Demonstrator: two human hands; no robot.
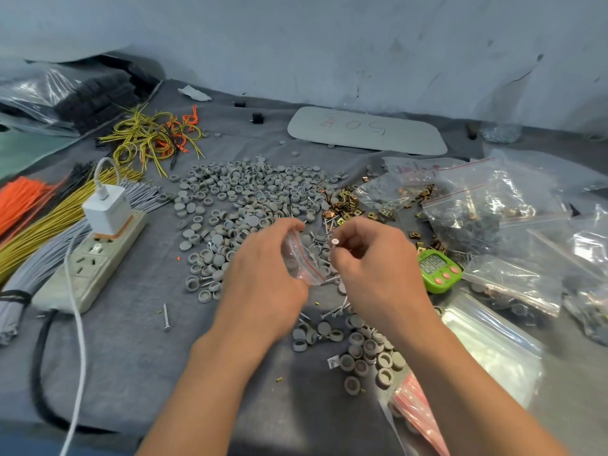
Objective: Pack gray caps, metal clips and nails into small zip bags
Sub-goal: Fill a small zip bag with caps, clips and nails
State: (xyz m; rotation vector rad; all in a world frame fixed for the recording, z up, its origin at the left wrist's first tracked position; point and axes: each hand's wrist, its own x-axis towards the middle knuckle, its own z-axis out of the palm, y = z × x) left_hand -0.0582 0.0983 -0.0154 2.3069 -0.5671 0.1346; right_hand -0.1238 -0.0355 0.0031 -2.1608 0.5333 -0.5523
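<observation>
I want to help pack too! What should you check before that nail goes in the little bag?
1. The left hand holds the small zip bag: ok.
2. The right hand pinches the nail: ok.
3. The bag's mouth is open wide enough: cannot tell.
4. Caps and a clip are already inside: cannot tell.
5. More loose nails and metal clips lie close by: ok.

Scuffed pale blue wall (362, 37) behind grey cloth-covered table (138, 350).
</observation>
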